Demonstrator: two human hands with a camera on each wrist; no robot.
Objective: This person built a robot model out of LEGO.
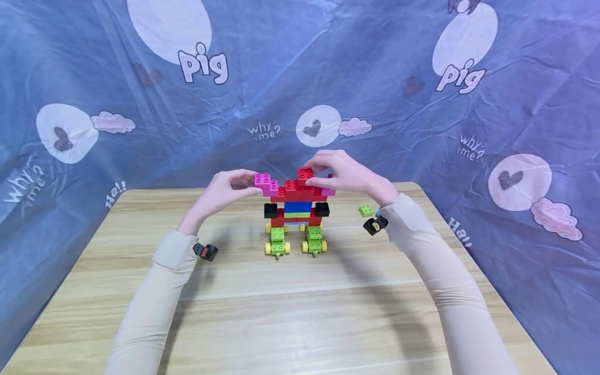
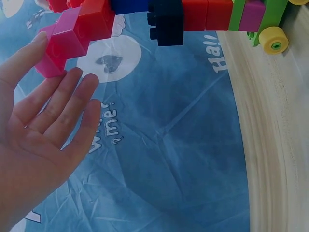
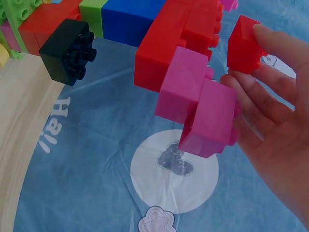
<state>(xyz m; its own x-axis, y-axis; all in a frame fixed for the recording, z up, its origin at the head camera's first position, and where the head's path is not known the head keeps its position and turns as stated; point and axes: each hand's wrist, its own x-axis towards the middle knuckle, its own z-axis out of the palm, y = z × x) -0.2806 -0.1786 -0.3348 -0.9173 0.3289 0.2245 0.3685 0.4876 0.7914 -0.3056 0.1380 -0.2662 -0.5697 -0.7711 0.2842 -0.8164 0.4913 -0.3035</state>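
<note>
A tall figure of toy building bricks [image 1: 298,207] stands on the table, with green wheeled bases, red and blue bricks in its body and pink bricks stepping out at both top ends. My left hand [image 1: 224,191] pinches the outermost pink brick [image 2: 50,62] on the left between thumb and fingertips. A loose red brick [image 3: 244,44] is pinched by my right hand [image 1: 348,173]. In the right wrist view a gap shows between it and the top row of red bricks [image 3: 203,24]. The right-hand pink bricks [image 3: 210,118] lie close by that hand's fingers.
A light green brick [image 1: 365,210] lies on the wooden table [image 1: 300,317], right of the figure, near the right wrist. Black bricks [image 1: 271,210] jut out from the figure's sides. A blue printed cloth [image 1: 262,67] hangs behind and beside the table.
</note>
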